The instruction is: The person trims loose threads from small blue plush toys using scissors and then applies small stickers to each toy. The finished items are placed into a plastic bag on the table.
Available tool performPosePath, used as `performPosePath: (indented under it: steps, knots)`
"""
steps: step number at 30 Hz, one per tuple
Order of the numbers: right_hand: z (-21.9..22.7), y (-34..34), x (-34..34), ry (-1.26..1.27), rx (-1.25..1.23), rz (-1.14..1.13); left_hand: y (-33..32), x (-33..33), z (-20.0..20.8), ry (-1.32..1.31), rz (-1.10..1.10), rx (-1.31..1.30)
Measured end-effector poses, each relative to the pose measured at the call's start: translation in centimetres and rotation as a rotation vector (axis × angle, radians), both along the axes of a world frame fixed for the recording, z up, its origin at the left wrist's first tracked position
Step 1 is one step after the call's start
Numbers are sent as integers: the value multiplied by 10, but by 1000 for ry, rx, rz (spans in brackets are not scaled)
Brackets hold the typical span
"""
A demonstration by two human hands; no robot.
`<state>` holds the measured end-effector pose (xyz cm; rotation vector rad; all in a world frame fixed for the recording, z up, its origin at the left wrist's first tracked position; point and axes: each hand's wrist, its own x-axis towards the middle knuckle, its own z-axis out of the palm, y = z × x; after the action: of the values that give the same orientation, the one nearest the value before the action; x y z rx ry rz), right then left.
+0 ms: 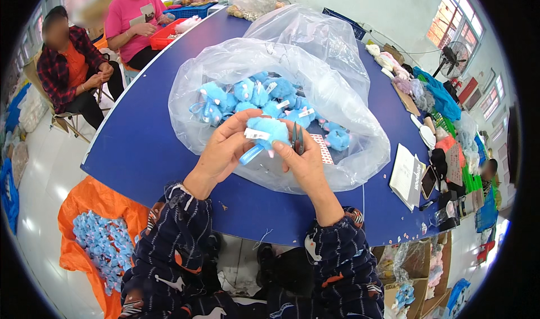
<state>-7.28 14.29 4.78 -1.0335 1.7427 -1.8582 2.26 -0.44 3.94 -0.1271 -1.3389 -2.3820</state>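
Between my two hands is a small blue plush toy (268, 129) with a white label, a blue ribbon loop and pink bits. My left hand (226, 145) grips its left side, fingers behind it. My right hand (306, 160) presses its thumb to the toy's lower right and also carries dark thread snips (297, 138), blades pointing up. Just beyond my hands, a large clear plastic bag (354, 122) lies spread on the blue table (146, 150). Several matching blue plush toys (247, 91) are heaped in it, with a red-and-white patterned card (323, 148) beside them.
An orange sack (73, 201) of small blue pieces stands on the floor at left. Two people sit beyond the table's left edge, one near a red basket (166, 36). A notebook (404, 175), a phone (429, 181) and plush pieces line the right side. Open cartons stand below right.
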Motion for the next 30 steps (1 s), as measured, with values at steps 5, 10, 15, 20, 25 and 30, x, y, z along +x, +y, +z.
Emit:
performPosePath:
  steps: [5, 10, 15, 20, 25, 30]
  knots:
    - [0, 1, -3, -402, -150, 72, 7, 1, -5, 49, 16, -180]
    - [-2, -3, 1, -358, 31, -24, 7, -3, -9, -61, 187, -366]
    - [-8, -3, 2, 238, 89, -174, 2, -9, -17, -195, 288, -365]
    - [-7, -3, 6, 278, 90, -203, 8, -8, -23, 0, 284, -371]
    - [-7, 2, 7, 241, 23, -279, 10, -7, -16, -73, 170, -325]
    - [-10, -2, 7, 99, -41, -279, -9, -1, -16, -86, 150, -424]
